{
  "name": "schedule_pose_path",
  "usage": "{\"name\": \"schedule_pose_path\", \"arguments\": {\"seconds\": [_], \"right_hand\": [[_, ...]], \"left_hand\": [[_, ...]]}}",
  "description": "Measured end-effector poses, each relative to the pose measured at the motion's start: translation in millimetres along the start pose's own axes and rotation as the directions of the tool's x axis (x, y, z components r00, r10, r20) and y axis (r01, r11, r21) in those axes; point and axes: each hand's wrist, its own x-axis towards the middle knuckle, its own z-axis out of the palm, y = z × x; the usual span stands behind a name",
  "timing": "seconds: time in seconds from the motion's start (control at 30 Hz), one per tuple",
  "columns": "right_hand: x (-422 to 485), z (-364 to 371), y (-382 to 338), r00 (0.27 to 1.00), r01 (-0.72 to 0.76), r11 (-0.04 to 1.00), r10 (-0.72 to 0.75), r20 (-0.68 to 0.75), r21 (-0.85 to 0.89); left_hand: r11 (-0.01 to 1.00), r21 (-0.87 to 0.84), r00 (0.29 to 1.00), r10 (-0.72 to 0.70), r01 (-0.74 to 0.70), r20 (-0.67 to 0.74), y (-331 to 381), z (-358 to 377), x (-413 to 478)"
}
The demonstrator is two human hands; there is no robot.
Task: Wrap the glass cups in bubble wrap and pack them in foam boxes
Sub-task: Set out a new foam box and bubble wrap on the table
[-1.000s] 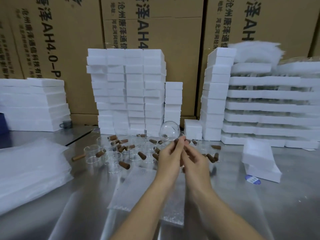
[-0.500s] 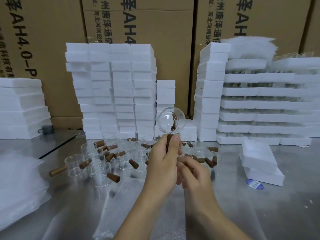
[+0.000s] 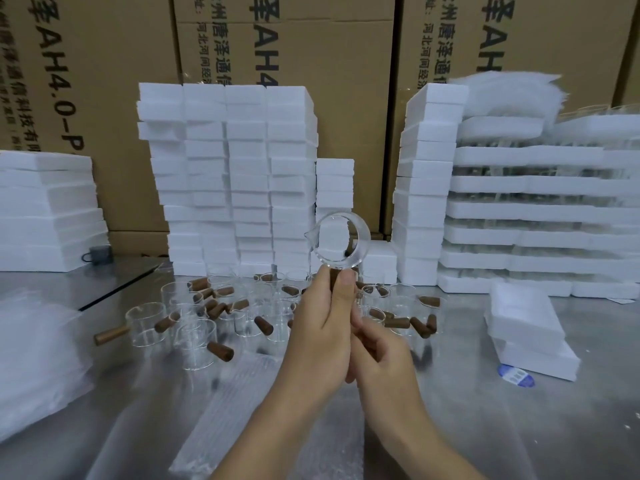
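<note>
Left hand [image 3: 325, 327] pinches a short brown wooden handle [image 3: 334, 282] between thumb and fingers, centre frame. The cup [image 3: 341, 242] stands straight above that grip. It is clear, round glass with a small pouring spout, and its mouth faces the camera. Right hand [image 3: 384, 362] sits just below and right, fingers curled in against the left palm; whether it grips anything cannot be told. Beneath the hands a clear, ridged sheet of bubble wrap [image 3: 242, 410] lies on the shiny metal table [image 3: 485, 427]. Behind, more cups [image 3: 194, 341] with wooden handles crowd together. White foam boxes [image 3: 235, 174] rise in blocky stacks across mid-frame. Brown cartons [image 3: 311, 46] along the top read "AH4.0-P" beside Chinese characters.
</note>
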Motion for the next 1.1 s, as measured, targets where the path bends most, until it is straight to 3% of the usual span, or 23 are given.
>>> {"name": "schedule_pose_path", "arguments": {"seconds": [0.4,0.63,0.83,1.1], "right_hand": [[1.1,-5.1,10.9,0.998,-0.028,1.000,0.028,-0.051,-0.010],[11.0,-12.2,0.9,0.961,0.035,0.996,-0.011,-0.276,0.081],[17.4,-13.3,-7.9,0.967,0.045,0.993,-0.017,-0.253,0.107],[22.5,-19.3,-20.9,0.985,0.029,0.977,0.008,-0.172,0.211]], "left_hand": [[0.994,0.105,1.000,0.018,-0.018,0.005,-9.3,2.3,-4.1],[0.981,0.195,0.998,0.025,-0.013,-0.056,-20.9,-1.3,-3.6],[0.934,0.357,0.999,0.033,-0.025,-0.016,-31.0,12.1,-9.4],[0.998,0.021,0.998,-0.056,0.057,-0.021,-20.7,27.2,-13.0]]}}
